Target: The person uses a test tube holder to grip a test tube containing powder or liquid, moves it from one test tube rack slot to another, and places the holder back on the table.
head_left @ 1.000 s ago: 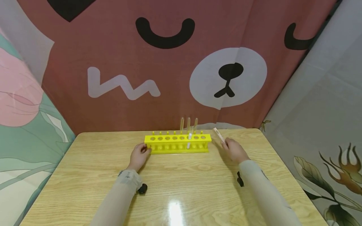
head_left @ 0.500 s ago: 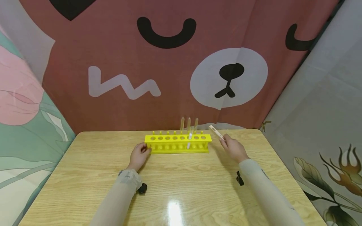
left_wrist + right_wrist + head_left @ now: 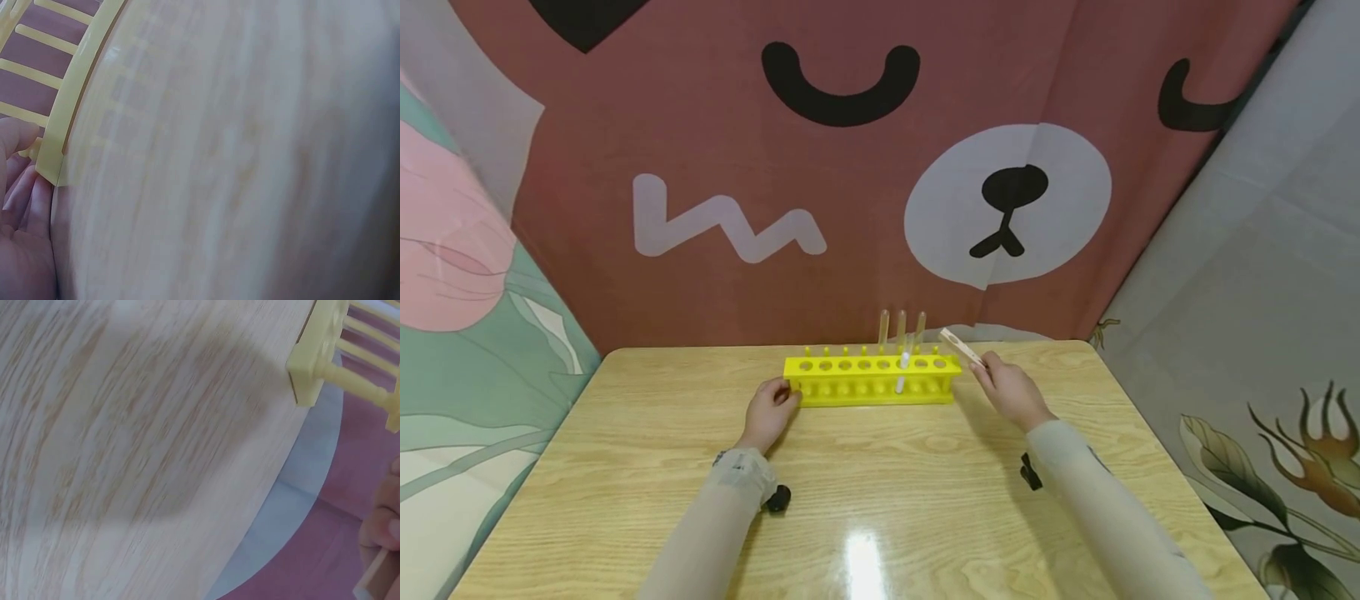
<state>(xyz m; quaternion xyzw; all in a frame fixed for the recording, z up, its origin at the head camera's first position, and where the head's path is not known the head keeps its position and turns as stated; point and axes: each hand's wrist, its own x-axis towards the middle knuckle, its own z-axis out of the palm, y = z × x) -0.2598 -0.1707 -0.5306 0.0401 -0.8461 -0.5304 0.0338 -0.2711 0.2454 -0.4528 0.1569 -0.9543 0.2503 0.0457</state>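
Observation:
A yellow test tube rack [image 3: 850,374] stands near the table's back edge. At its left end my left hand [image 3: 769,414] grips the end post; in the left wrist view, a finger and thumb close around that post [image 3: 30,150]. My right hand [image 3: 1017,397] holds a wooden test tube clamp [image 3: 961,347] by its lower part, tilted up and left. The clamp's tip is near the rack's right end, apparently just above or behind it. A test tube with white in it [image 3: 900,384] leans in one rack hole. Clear tubes [image 3: 883,327] stand upside down on the back pegs.
The wooden table [image 3: 850,475] runs from the rack towards me. A brown curtain with a bear print [image 3: 865,183] hangs close behind the table's back edge. Patterned cloths hang at the left [image 3: 460,250] and right [image 3: 1217,292].
My right hand has brought the clamp left, towards the rack's right end, and tilted it further left. My left hand and the rack have stayed in place.

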